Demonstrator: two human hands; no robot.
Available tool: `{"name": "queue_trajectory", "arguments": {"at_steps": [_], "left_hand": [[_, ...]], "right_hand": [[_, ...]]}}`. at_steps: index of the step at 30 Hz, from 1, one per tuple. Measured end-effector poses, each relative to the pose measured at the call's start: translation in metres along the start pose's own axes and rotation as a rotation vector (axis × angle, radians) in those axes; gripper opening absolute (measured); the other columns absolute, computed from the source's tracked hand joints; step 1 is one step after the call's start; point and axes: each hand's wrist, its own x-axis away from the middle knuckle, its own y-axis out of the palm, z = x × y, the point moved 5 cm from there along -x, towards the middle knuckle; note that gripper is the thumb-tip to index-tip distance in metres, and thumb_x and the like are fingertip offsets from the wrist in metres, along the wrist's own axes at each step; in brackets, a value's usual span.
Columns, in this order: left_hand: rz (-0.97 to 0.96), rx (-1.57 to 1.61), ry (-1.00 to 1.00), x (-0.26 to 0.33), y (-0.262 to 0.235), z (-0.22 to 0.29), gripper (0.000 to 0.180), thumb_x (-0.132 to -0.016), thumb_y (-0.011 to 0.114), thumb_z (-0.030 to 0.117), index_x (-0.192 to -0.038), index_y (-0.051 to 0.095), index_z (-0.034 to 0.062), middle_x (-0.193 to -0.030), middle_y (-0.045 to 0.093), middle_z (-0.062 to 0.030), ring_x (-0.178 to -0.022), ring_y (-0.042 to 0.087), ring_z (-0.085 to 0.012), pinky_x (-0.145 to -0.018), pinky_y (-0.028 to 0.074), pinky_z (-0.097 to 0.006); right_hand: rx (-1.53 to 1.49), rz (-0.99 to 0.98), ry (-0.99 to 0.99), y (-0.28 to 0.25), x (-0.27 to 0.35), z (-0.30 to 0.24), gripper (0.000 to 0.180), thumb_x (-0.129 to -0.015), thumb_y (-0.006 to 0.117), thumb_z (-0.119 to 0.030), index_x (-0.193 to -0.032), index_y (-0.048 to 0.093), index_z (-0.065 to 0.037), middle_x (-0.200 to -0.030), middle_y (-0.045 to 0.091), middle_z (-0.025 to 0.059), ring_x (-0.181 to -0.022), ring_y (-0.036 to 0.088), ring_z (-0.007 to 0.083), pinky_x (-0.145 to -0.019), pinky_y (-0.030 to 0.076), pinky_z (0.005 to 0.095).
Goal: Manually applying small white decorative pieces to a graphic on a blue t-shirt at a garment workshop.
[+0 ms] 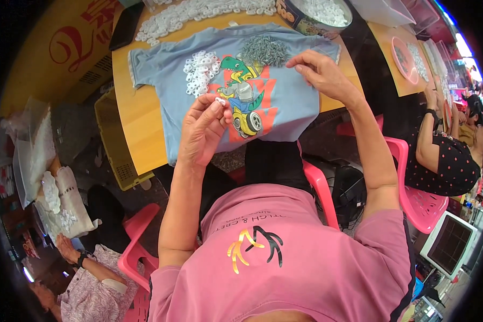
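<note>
My left hand (203,126) is closed in a pinch, with a small white plastic piece (220,101) between thumb and fingertips. It is raised over the front part of a light blue T-shirt (169,115) spread on the yellow table. Just beyond it, a heap of similar white plastic pieces (200,72) lies on the shirt. My right hand (323,78) hovers beside a tangled pile of thin grey-green metal-looking bits (263,51). Its index finger and thumb reach toward that pile, slightly apart, and nothing shows between them. A cartoon dinosaur print (244,96) lies between the hands.
More white pieces (198,16) cover the table's far edge, beside a round tin (327,13) full of them. A dark phone-like slab (126,26) lies at the far left corner. People sit on pink chairs on both sides; a yellow crate (115,142) stands left below the table (139,129).
</note>
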Motion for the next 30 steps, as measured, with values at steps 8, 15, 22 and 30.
{"name": "queue_trajectory", "arguments": {"at_steps": [8, 15, 22, 30], "left_hand": [[0.01, -0.02, 0.004, 0.0, 0.002, -0.001, 0.012, -0.091, 0.063, 0.005, -0.101, 0.058, 0.0048, -0.094, 0.063, -0.0095, -0.082, 0.06, -0.0169, -0.072, 0.049, -0.029], [0.014, -0.033, 0.014, 0.001, 0.004, 0.0, 0.012, -0.09, 0.063, 0.005, -0.101, 0.058, 0.0041, -0.094, 0.063, -0.0095, -0.081, 0.06, -0.0169, -0.072, 0.05, -0.03], [0.002, -0.047, 0.015, 0.0, 0.003, -0.001, 0.011, -0.091, 0.062, 0.005, -0.102, 0.059, 0.0038, -0.094, 0.063, -0.0094, -0.081, 0.06, -0.0166, -0.072, 0.05, -0.029], [-0.001, -0.058, 0.019, 0.0, 0.002, -0.002, 0.012, -0.091, 0.062, 0.005, -0.103, 0.059, 0.0034, -0.095, 0.063, -0.0092, -0.081, 0.06, -0.0164, -0.073, 0.05, -0.029]], "right_hand": [[-0.66, -0.029, 0.288, 0.006, 0.01, -0.01, 0.026, -0.092, 0.063, -0.018, -0.11, 0.061, 0.002, -0.082, 0.055, -0.0018, -0.069, 0.051, 0.0052, -0.064, 0.045, 0.0212], [-0.664, 0.019, 0.284, 0.011, 0.01, 0.0, 0.026, -0.09, 0.066, -0.014, -0.111, 0.061, 0.0, -0.081, 0.056, -0.0021, -0.068, 0.052, 0.0057, -0.064, 0.045, 0.0214], [-0.553, -0.017, 0.311, 0.015, 0.012, -0.001, 0.022, -0.093, 0.055, -0.012, -0.109, 0.065, 0.0, -0.08, 0.056, -0.0017, -0.066, 0.052, 0.0054, -0.063, 0.044, 0.0208], [-0.621, 0.097, 0.3, 0.018, 0.013, 0.001, 0.02, -0.095, 0.055, -0.011, -0.111, 0.059, 0.001, -0.085, 0.057, 0.0001, -0.068, 0.053, 0.0066, -0.063, 0.046, 0.0214]]}}
